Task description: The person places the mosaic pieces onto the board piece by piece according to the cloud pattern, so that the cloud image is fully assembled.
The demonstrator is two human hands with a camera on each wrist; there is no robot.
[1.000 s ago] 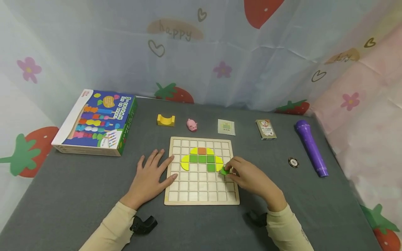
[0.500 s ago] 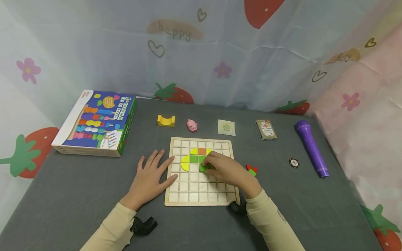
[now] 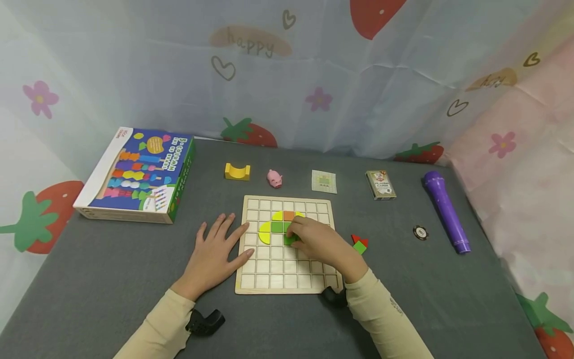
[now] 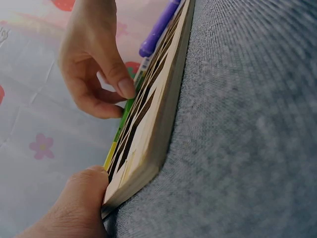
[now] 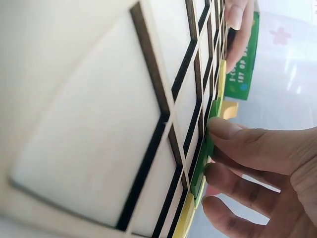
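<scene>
A wooden grid board (image 3: 269, 281) lies on the grey cloth. On its upper part sit yellow rounded tiles (image 3: 264, 233), an orange square tile (image 3: 289, 216) and green square tiles (image 3: 277, 227); my right hand (image 3: 320, 242) covers part of this pattern. That hand pinches a green square tile (image 3: 289, 240) between thumb and fingers, down at a cell below the green row. In the right wrist view the thumb (image 5: 225, 128) bears on the green tile's edge. My left hand (image 3: 217, 252) lies flat with fingers spread, its thumb resting on the board's left rim.
A red tile (image 3: 357, 239) and a green tile (image 3: 359, 247) lie right of the board. Behind stand a yellow block (image 3: 237, 172), pink pig (image 3: 274, 178), pattern card (image 3: 324, 181) and card box (image 3: 380, 185). A toy box (image 3: 134, 174), purple microphone (image 3: 446, 212) and chip (image 3: 420, 232) flank them.
My right hand has carried a green tile leftward from the board's right edge to a middle cell, uncovering the red and green tiles on the cloth. My left hand has stayed put.
</scene>
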